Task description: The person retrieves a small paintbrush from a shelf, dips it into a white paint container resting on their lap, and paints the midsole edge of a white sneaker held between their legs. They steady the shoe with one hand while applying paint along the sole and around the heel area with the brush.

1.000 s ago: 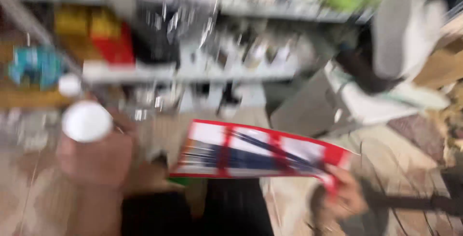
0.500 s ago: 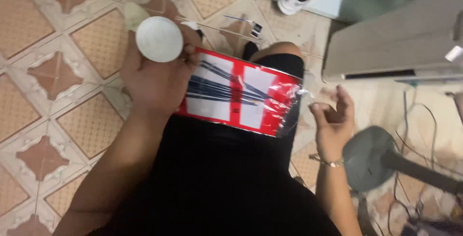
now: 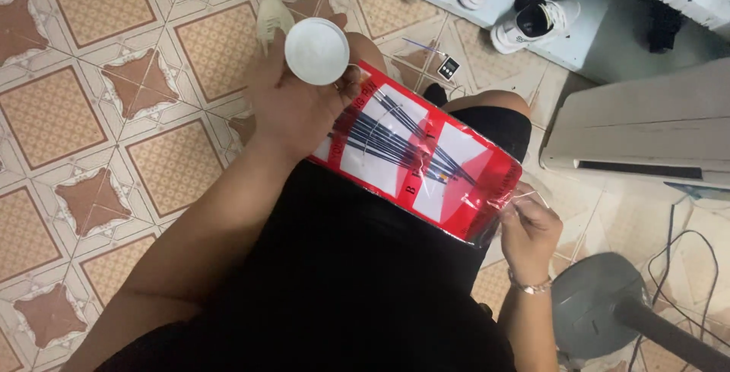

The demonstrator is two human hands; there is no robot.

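Observation:
My left hand (image 3: 293, 110) grips a round white lid or jar (image 3: 316, 50) together with one end of a red and white plastic packet (image 3: 414, 151) holding several thin dark sticks. The packet lies slanted across my lap, over black clothing. My right hand (image 3: 528, 227) pinches the clear open end of the packet at its lower right, fingers closed on the plastic. A bracelet sits on that wrist.
Patterned brown and cream floor tiles (image 3: 91, 113) lie to the left. A small digital scale (image 3: 449, 66) rests on the floor past my knee. White shoes (image 3: 532, 22) stand on a low shelf, a cream appliance (image 3: 646, 125) sits at right, and a grey fan base (image 3: 601, 303) at lower right.
The view swung down from blurred shelves to my lap and steadied. Both hands kept hold of the packet, and the right hand has closed onto its clear end.

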